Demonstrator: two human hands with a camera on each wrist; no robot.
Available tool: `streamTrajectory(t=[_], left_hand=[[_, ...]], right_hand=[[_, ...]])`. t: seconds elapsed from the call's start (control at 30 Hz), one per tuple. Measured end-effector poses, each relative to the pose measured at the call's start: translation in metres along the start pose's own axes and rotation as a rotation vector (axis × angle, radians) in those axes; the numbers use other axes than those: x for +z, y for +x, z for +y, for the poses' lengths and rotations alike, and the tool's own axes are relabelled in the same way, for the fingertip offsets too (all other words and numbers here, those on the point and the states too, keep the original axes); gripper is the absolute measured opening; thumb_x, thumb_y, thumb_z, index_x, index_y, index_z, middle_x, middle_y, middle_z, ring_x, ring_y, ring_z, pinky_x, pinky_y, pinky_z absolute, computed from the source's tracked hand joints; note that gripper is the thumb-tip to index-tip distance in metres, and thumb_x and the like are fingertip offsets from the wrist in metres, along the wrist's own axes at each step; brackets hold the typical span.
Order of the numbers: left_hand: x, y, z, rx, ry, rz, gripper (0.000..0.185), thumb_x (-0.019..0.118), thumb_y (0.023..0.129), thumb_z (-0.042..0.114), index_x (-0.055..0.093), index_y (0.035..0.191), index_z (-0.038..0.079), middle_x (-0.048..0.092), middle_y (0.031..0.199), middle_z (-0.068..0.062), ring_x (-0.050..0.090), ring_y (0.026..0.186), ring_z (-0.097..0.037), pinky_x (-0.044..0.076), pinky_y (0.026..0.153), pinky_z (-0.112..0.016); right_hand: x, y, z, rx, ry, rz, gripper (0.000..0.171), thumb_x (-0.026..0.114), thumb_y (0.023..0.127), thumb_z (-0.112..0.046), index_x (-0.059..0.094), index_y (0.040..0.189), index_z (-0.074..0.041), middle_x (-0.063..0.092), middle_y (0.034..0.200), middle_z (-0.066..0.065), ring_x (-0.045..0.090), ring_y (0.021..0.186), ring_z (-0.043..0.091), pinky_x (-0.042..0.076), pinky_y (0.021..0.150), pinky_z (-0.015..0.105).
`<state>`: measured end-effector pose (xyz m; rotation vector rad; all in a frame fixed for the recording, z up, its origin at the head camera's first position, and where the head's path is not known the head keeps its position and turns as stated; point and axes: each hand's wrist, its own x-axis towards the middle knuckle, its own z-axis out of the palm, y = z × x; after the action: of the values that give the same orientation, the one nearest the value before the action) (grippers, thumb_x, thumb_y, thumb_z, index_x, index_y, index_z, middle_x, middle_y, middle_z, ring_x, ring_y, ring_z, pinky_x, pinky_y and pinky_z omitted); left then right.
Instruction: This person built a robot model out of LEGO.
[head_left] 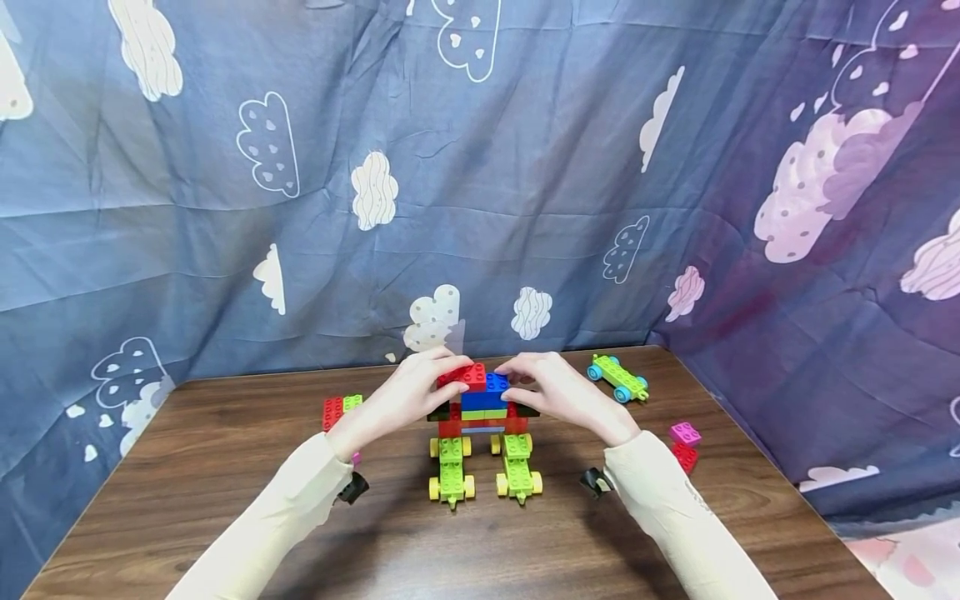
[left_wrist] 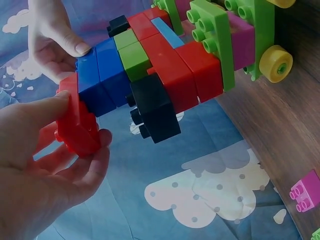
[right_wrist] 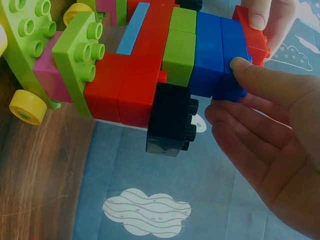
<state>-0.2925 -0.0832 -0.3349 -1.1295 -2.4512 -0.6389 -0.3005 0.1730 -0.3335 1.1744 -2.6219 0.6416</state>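
A toy brick figure stands on two lime green wheeled bases (head_left: 452, 475) with yellow wheels. Its body stacks red bricks (left_wrist: 172, 70), lime green bricks (left_wrist: 134, 61) and blue bricks (right_wrist: 209, 54), and a black brick (right_wrist: 169, 117) juts out on each side. At the top left, my left hand (head_left: 420, 387) grips a red brick (left_wrist: 80, 117) between thumb and fingers; it sits against the top blue brick, overhanging to the left. My right hand (head_left: 558, 387) pinches the right end of that top blue brick (right_wrist: 233, 52), thumb in front and fingers behind.
On the table's left lie red bricks (head_left: 333, 412) and a lime green brick (head_left: 352, 402), partly behind my left forearm. A lime green car base (head_left: 618, 377) with blue wheels stands at the back right. Nearer lie a pink brick (head_left: 686, 432) and a red brick (head_left: 685, 456). A cloud-patterned curtain (head_left: 480, 183) hangs behind.
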Motion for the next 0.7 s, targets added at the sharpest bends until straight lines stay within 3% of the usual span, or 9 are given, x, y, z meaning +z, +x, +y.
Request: streamTrajectory(t=[0.3,0.7], left_hand=[[0.0027,-0.0026,0.002,0.052,0.067,0.047,0.032,0.073,0.09,0.02,0.069,0.118,0.007,0.068,0.101,-0.007,0.063,0.087,-0.017,0.056,0.076,-0.027],[0.0043,-0.0003,0.0031,0.046,0.067,0.043,0.031,0.073,0.09,0.02,0.069,0.117,0.007,0.069,0.101,-0.006,0.063,0.088,-0.018,0.056,0.077,-0.029]], right_hand=[[0.0008,-0.0003,-0.0011,-0.001,0.013,0.0,0.031,0.074,0.089,-0.02,0.069,0.116,-0.006,0.074,0.104,0.005,0.069,0.088,0.014,0.059,0.081,0.03],[0.0,-0.0007,-0.0008,0.013,0.016,-0.004,0.031,0.074,0.089,-0.02,0.069,0.116,-0.006,0.074,0.103,0.005,0.069,0.088,0.014,0.059,0.081,0.032]])
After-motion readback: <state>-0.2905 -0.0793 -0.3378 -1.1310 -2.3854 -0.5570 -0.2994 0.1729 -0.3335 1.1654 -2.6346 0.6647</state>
